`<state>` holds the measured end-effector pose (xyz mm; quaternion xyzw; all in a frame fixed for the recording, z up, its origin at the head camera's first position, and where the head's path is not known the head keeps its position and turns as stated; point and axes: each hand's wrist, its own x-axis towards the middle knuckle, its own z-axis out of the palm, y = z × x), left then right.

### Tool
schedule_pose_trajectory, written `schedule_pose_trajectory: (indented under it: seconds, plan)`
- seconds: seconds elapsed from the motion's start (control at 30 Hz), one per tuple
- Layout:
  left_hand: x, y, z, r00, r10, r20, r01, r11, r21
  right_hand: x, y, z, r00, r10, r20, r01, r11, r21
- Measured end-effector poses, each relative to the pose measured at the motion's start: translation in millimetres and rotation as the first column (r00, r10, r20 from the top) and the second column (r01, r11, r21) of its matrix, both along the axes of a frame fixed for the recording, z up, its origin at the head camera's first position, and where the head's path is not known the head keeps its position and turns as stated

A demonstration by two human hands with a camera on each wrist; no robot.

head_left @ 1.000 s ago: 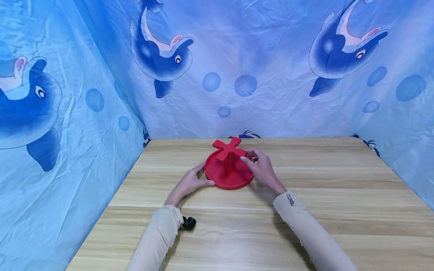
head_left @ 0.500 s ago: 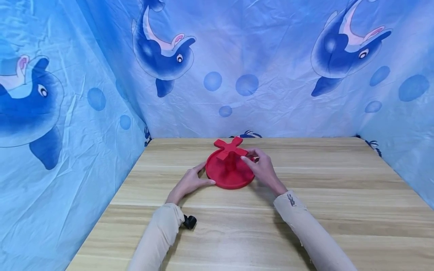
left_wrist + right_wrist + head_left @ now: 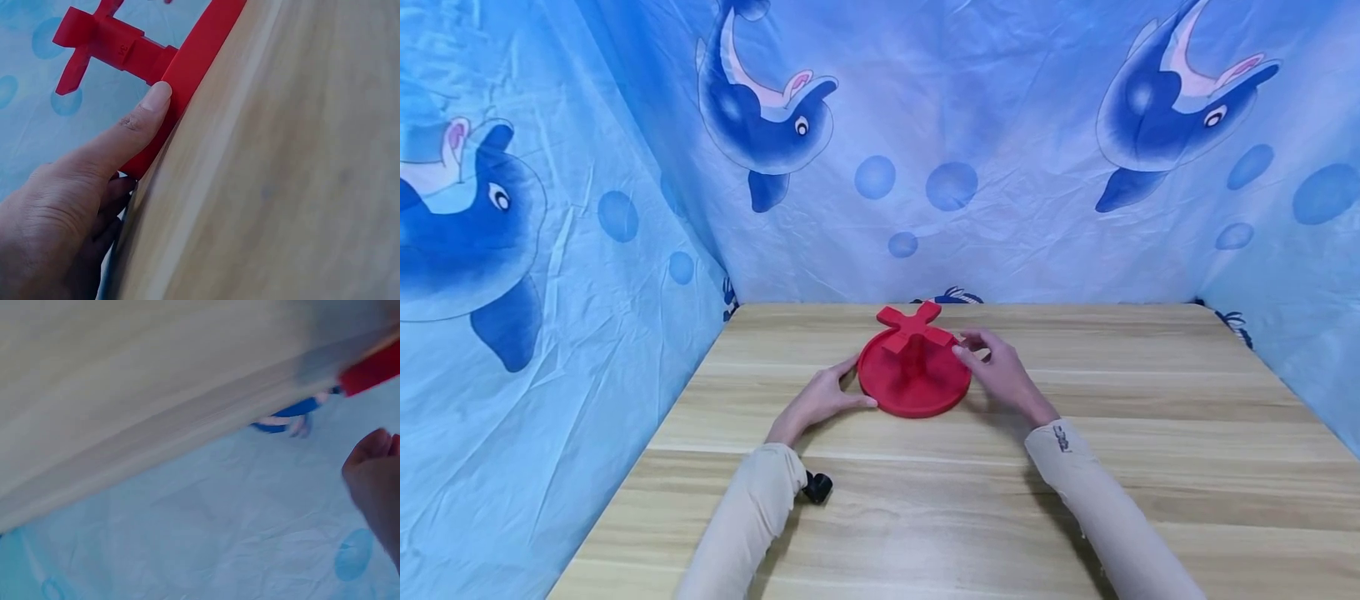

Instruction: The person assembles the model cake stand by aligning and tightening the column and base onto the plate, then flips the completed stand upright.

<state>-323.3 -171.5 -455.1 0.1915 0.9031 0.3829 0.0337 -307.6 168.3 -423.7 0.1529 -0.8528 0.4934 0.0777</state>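
Note:
A red stand with a round rimmed base [image 3: 895, 398], an upright post and a cross-shaped top [image 3: 914, 327] is on the table. My left hand [image 3: 818, 402] holds the left side of the base, thumb at the front rim and fingers reaching round behind. In the left wrist view that thumb lies on the rim of the red base [image 3: 209, 44], the post [image 3: 128, 49] rising from it with small raised marks. My right hand [image 3: 1003, 375] is beside the right arm of the cross, its fingers loosely bent and holding nothing.
The wooden table [image 3: 925, 508] runs to a blue curtain [image 3: 1022, 250] with dolphins, which hangs at the back and sides. A small black device [image 3: 817, 487] sits by the left sleeve [image 3: 745, 508].
My right hand has drawn away to the right from the arm of the cross. My left hand stays at the base's rim. The whole head view has shifted slightly.

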Motion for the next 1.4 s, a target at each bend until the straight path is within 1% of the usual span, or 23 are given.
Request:
schedule_pose_trajectory:
  seconds: [0.1, 0.2, 0.3, 0.37, 0.47, 0.57, 0.67, 0.83, 1.0, 1.23, 1.4]
  plan:
    - [-2.8, -0.8, 1.5, 1.0, -0.011, -0.004, 0.011, 1.0, -0.006, -6.0, 13.1, -5.6, 0.998, 0.027, 0.065, -0.032, 0.996, 0.078]
    - [-5.3, -1.9, 2.8, 1.0, -0.017, -0.005, 0.016, 1.0, -0.024, -10.7, 22.7, -11.9, 0.987, 0.055, 0.149, -0.076, 0.987, 0.139]
    - [-8.0, -2.3, 3.8, 1.0, -0.02, -0.006, 0.019, 0.999, -0.051, -13.4, 28.3, -17.1, 0.977, 0.096, 0.191, -0.129, 0.977, 0.172]
    - [-9.5, -2.2, 4.0, 1.0, -0.024, -0.005, 0.024, 0.997, -0.071, -13.9, 29.7, -19.6, 0.973, 0.111, 0.201, -0.153, 0.967, 0.203]
    - [-10.5, -2.1, 4.9, 1.0, -0.031, 0.003, 0.032, 0.995, -0.092, -13.6, 29.5, -22.8, 0.972, 0.093, 0.214, -0.151, 0.951, 0.272]
    - [-11.1, -2.3, 5.6, 0.999, -0.045, 0.004, 0.045, 0.994, -0.1, -13.3, 28.6, -25.6, 0.977, 0.062, 0.205, -0.133, 0.926, 0.353]
    - [-12.4, -2.3, 5.6, 0.999, -0.054, -0.002, 0.054, 0.993, -0.104, -14.4, 27.4, -27.2, 0.982, 0.063, 0.18, -0.13, 0.912, 0.388]
    - [-16.0, -1.2, 4.5, 0.997, -0.071, -0.014, 0.069, 0.991, -0.119, -16.6, 26.1, -27.7, 0.982, 0.067, 0.175, -0.135, 0.902, 0.41]
    - [-18.4, 1.0, 6.0, 0.997, -0.081, -0.015, 0.078, 0.989, -0.125, -18.2, 26.3, -27.0, 0.98, 0.064, 0.19, -0.138, 0.902, 0.408]
    - [-18.8, 1.2, 4.3, 0.997, -0.071, -0.01, 0.069, 0.99, -0.126, -19.0, 26.1, -28.9, 0.977, 0.059, 0.203, -0.139, 0.905, 0.403]
    - [-17.7, 1.6, 2.4, 0.997, -0.066, -0.028, 0.063, 0.991, -0.118, -19.7, 25.4, -29.9, 0.98, 0.065, 0.187, -0.137, 0.906, 0.4]
